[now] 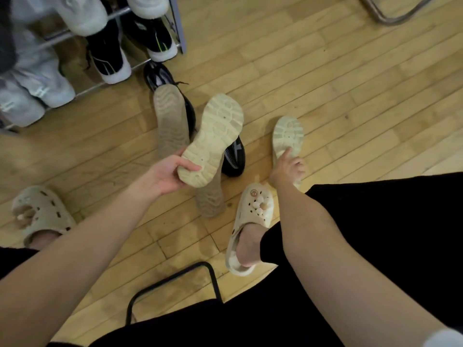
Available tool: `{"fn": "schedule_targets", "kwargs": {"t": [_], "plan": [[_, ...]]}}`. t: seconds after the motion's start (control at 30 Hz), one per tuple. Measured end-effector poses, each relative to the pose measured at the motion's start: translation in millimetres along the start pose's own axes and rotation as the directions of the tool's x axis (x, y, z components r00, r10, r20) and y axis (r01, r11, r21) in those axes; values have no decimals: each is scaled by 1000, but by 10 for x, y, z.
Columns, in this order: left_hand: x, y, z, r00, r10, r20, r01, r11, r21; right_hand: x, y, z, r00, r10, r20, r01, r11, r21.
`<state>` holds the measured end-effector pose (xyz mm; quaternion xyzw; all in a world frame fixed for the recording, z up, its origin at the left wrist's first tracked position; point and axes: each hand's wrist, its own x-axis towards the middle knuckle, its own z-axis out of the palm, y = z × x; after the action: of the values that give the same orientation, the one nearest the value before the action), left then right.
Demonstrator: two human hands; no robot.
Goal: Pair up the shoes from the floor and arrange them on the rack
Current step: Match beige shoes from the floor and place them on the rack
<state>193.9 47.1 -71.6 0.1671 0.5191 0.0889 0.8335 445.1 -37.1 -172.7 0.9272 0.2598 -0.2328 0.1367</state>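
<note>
1. Head view: left hand (170,175) grips heel of a cream shoe (213,136), sole up, lifted above the floor (325,83)
2. Right hand (288,169) curls round heel of a second cream shoe (288,134), sole up, on floor
3. Two tan soles (170,116) and black shoes (233,156) lie between
4. Rack (125,28) top left holds black-white sneakers (110,58) and white shoes (37,83)

No text, label or number is legible anywhere.
</note>
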Motion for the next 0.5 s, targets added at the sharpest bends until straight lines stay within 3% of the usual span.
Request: {"fn": "schedule_targets", "kwargs": {"t": [0.07, 0.13, 0.17, 0.23, 0.3, 0.37, 0.43, 0.5], "plan": [[-41, 18, -11, 1000, 2, -20, -2, 1000, 12, 7, -94, -60, 1000, 1, 6, -1, 997, 80], [-122, 44, -72, 999, 23, -36, -22, 1000, 17, -30, -291, -169, 999, -24, 29, 14, 950, 312], [-193, 61, -105, 998, 41, -49, -41, 999, -7, -71, -415, -273, 997, -54, 51, 21, 862, 507], [-340, 84, -234, 994, 72, -83, -85, 982, -171, -179, -673, -537, 989, -117, 92, -18, 520, 854], [-512, 95, -396, 991, 110, -78, -131, 918, -375, -361, -855, -803, 970, -221, 105, -62, 195, 979], [-737, 124, -509, 979, 198, -42, -197, 886, -419, -528, -992, -944, 922, -378, 80, -73, 32, 997], [-965, 187, -571, 959, 280, -44, -272, 866, -419, -753, -1135, -1075, 826, -554, 100, -106, 21, 994], [-1193, 284, -608, 941, 318, -114, -336, 837, -432, -981, -1314, -1191, 747, -653, 125, -61, 119, 991]]}}
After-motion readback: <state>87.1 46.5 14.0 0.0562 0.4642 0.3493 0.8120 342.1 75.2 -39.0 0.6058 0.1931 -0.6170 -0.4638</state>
